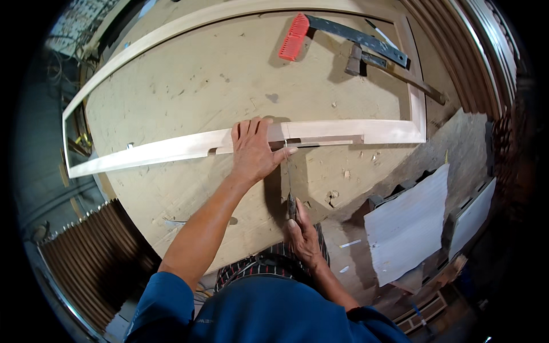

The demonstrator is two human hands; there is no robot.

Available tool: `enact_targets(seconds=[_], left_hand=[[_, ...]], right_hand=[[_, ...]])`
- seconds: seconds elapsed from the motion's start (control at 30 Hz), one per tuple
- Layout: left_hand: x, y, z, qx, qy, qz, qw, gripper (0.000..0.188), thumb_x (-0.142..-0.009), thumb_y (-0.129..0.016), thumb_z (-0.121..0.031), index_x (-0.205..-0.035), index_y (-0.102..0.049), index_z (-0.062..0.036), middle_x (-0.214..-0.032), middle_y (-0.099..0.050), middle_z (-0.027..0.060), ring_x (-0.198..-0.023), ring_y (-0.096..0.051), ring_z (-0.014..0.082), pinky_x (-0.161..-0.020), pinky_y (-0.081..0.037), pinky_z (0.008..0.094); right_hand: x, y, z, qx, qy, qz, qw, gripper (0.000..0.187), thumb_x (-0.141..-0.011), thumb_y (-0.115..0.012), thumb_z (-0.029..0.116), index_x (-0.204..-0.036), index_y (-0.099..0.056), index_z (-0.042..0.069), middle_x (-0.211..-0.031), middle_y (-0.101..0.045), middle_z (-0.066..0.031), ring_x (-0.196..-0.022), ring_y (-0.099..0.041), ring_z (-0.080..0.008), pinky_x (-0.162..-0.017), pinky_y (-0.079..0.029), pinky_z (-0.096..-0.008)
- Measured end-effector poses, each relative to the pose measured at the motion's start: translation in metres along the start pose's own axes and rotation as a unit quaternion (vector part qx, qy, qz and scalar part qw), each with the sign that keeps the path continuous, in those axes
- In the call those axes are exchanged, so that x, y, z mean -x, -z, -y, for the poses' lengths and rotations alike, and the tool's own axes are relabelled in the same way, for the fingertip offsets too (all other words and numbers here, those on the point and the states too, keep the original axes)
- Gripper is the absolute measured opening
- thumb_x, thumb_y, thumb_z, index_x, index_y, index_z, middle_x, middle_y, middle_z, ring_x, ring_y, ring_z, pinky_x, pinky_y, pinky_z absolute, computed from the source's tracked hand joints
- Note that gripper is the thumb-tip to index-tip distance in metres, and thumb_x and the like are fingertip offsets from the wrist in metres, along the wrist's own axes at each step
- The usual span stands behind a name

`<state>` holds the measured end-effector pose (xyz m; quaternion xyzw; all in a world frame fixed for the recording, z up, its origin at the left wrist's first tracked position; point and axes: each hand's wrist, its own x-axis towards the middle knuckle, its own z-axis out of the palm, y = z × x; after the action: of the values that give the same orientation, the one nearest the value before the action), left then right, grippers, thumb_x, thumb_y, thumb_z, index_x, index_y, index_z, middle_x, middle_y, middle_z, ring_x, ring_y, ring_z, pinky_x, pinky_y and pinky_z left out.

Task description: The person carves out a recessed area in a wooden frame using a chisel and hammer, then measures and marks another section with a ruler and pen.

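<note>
A pale wooden frame (189, 145) lies on the worktable, its near rail running across in front of me. My left hand (251, 150) rests over that rail, fingers across the top, thumb stretched out past the near edge beside a thin metal blade. In my right hand (304, 231), below the rail, is a slim hand tool (291, 203) with a dark handle; its exact kind is unclear. The blade points away from me, its tip at a long notch (326, 139) in the rail's near edge. A smaller notch (212, 151) shows left of my left hand.
Inside the frame's far right part lie a red toothed piece (294, 38) on a dark bar, a hammer (354, 59) and a thin pointed tool (382, 34). Brown slatted stacks (100, 254) stand at lower left and upper right. White sheets (409, 226) stand off the table's right side.
</note>
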<state>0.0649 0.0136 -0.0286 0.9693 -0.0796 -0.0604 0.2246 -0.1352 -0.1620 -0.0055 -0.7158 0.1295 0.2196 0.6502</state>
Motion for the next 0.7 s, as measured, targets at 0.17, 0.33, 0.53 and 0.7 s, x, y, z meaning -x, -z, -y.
enact_targets(seconds=[0.17, 0.33, 0.53, 0.7], left_hand=[[0.0, -0.004, 0.001, -0.017, -0.019, -0.005, 1.0, 0.097, -0.083, -0.063, -0.08, -0.138, -0.056, -0.0002, -0.13, -0.056, 0.0161, -0.127, -0.046, 0.0368, -0.114, -0.026, 0.0515], [0.0, -0.002, -0.001, -0.016, -0.02, 0.016, 1.0, 0.098, -0.082, -0.063, -0.081, -0.142, -0.054, -0.0035, -0.13, -0.055, 0.0159, -0.126, -0.044, 0.0374, -0.115, -0.026, 0.052], [0.0, 0.003, 0.002, -0.035, -0.042, 0.03, 0.998, 0.107, -0.076, -0.065, -0.087, -0.145, -0.051, -0.0049, -0.131, -0.053, 0.0149, -0.127, -0.043, 0.036, -0.115, -0.025, 0.0527], [0.0, 0.003, 0.004, -0.017, -0.034, 0.041, 0.998, 0.113, -0.072, -0.062, -0.092, -0.144, -0.053, -0.0048, -0.129, -0.053, 0.0152, -0.125, -0.042, 0.0359, -0.115, -0.024, 0.0529]], right_hand=[[0.02, -0.006, -0.024, 0.004, -0.004, 0.004, 1.0, 0.065, -0.109, -0.053, 0.011, -0.167, -0.025, 0.008, -0.13, -0.067, -0.0108, -0.073, -0.052, -0.009, -0.069, -0.048, -0.0243], [0.024, -0.016, -0.018, -0.001, 0.036, -0.089, 0.995, 0.059, -0.102, -0.06, 0.005, -0.159, -0.043, 0.006, -0.132, -0.068, -0.0254, -0.123, -0.068, -0.0351, -0.103, -0.052, -0.037], [0.021, -0.024, -0.026, 0.057, 0.083, -0.134, 0.986, 0.058, -0.1, -0.065, 0.003, -0.156, -0.048, 0.007, -0.113, -0.072, -0.0254, -0.102, -0.074, -0.0389, -0.088, -0.058, -0.0396], [0.023, -0.023, -0.029, 0.043, 0.084, -0.126, 0.988, 0.057, -0.101, -0.063, 0.0, -0.156, -0.048, 0.005, -0.114, -0.073, -0.0208, -0.1, -0.074, -0.0308, -0.089, -0.056, -0.0348]])
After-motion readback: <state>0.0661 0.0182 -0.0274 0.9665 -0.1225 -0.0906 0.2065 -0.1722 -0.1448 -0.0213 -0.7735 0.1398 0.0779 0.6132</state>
